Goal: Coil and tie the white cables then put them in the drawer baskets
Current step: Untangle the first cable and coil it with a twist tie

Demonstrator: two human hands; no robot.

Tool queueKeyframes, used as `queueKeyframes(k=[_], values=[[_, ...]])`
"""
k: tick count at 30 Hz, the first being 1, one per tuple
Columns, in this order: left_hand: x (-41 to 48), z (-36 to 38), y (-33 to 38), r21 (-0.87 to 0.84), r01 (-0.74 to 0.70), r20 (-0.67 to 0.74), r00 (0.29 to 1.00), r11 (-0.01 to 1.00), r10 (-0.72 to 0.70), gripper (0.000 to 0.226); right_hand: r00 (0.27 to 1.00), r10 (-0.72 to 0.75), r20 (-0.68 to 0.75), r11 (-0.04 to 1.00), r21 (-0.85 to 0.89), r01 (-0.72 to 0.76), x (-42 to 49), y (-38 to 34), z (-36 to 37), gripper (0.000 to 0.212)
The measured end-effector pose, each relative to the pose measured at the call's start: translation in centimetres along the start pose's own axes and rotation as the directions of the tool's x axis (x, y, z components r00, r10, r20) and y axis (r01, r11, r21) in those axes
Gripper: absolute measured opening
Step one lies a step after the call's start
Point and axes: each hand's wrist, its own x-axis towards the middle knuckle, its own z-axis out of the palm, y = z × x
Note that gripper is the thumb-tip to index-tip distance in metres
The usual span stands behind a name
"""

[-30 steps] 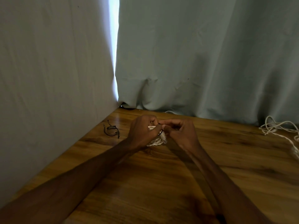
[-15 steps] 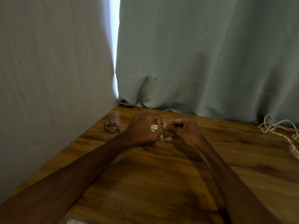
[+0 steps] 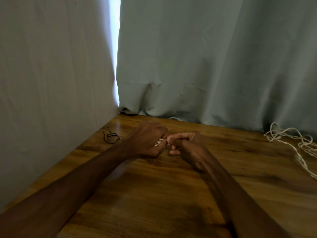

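My left hand is curled around a small coiled white cable, of which only a sliver shows between the fingers. My right hand meets it from the right, thumb and forefinger pinching something thin at the coil; what it pinches is too small to make out. Both hands hover just over the wooden table. A loose, tangled white cable lies at the table's right edge.
Thin black ties lie near the left wall. A grey-blue curtain hangs behind the table, with a bright gap at the corner. No drawer baskets are in view.
The coil is now almost wholly hidden inside my left hand. Both hands have stayed at the same spot, fingers working at the coil.
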Motion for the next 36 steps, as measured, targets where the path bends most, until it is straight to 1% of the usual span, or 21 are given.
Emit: queueKeyframes(k=[2, 5, 7, 10, 12, 14, 18, 22, 24, 26, 28, 32, 34, 36], values=[[0.0, 0.1, 0.0, 0.032, -0.002, -0.01, 1.0, 0.999, 0.003, 0.013, 1.0, 0.017, -0.024, 1.0, 0.018, -0.017, 0.2, 0.0, 0.3, 0.006], [-0.3, 0.5, -0.1, 0.004, 0.049, -0.008, 0.999, 0.999, -0.049, 0.014, 0.998, 0.038, -0.057, 0.998, 0.051, -0.035, 0.0, -0.2, 0.8, 0.008], [-0.5, 0.7, -0.2, -0.061, 0.13, -0.019, 0.991, 0.99, -0.131, 0.012, 0.997, 0.023, -0.075, 0.997, 0.068, -0.018, -0.2, -0.5, 1.1, 0.009], [-0.4, 0.7, -0.2, -0.196, 0.268, -0.08, 0.954, 0.943, -0.288, 0.01, 0.991, -0.017, -0.131, 0.996, 0.087, 0.029, -0.2, -0.9, 1.5, 0.008], [-0.1, 0.8, -0.1, -0.263, 0.321, -0.102, 0.929, 0.91, -0.357, 0.01, 0.983, -0.054, -0.174, 0.995, 0.074, 0.068, -0.2, -1.0, 1.7, 0.006], [-0.1, 1.0, 0.1, -0.287, 0.36, -0.094, 0.912, 0.888, -0.4, 0.012, 0.977, -0.079, -0.199, 0.995, 0.05, 0.091, -0.2, -1.1, 1.7, 0.005], [-0.3, 1.0, 0.3, -0.317, 0.388, -0.101, 0.893, 0.865, -0.438, 0.018, 0.97, -0.106, -0.218, 0.993, 0.019, 0.112, -0.4, -1.2, 1.9, 0.005], [-0.3, 1.2, 0.3, -0.352, 0.391, -0.137, 0.877, 0.85, -0.46, 0.014, 0.972, -0.094, -0.216, 0.99, 0.079, 0.114, -0.5, -1.5, 2.4, 0.005], [-0.5, 1.4, 0.3, -0.382, 0.395, -0.141, 0.869, 0.836, -0.475, 0.014, 0.974, -0.081, -0.212, 0.987, 0.121, 0.108, -0.8, -1.7, 2.7, 0.011], [-0.7, 1.6, 0.4, -0.422, 0.42, -0.127, 0.85, 0.804, -0.511, 0.016, 0.968, -0.056, -0.244, 0.982, 0.162, 0.098, -0.9, -1.9, 3.0, 0.023], [-0.7, 1.9, 0.5, -0.471, 0.442, -0.12, 0.825, 0.763, -0.552, 0.017, 0.959, -0.058, -0.278, 0.983, 0.153, 0.103, -1.0, -2.0, 3.3, 0.029], [-0.4, 2.5, 0.6, -0.556, 0.463, -0.116, 0.779, 0.69, -0.616, 0.018, 0.938, -0.155, -0.31, 0.982, 0.054, 0.18, -1.1, -2.0, 3.5, 0.023], [-0.4, 2.7, 0.6, -0.582, 0.47, -0.111, 0.763, 0.664, -0.637, 0.017, 0.929, -0.216, -0.301, 0.974, 0.003, 0.227, -1.2, -2.0, 3.5, 0.02], [-0.4, 2.8, 0.7, -0.594, 0.476, -0.11, 0.75, 0.648, -0.652, 0.017, 0.924, -0.252, -0.289, 0.966, -0.011, 0.26, -1.3, -2.0, 3.6, 0.016]])
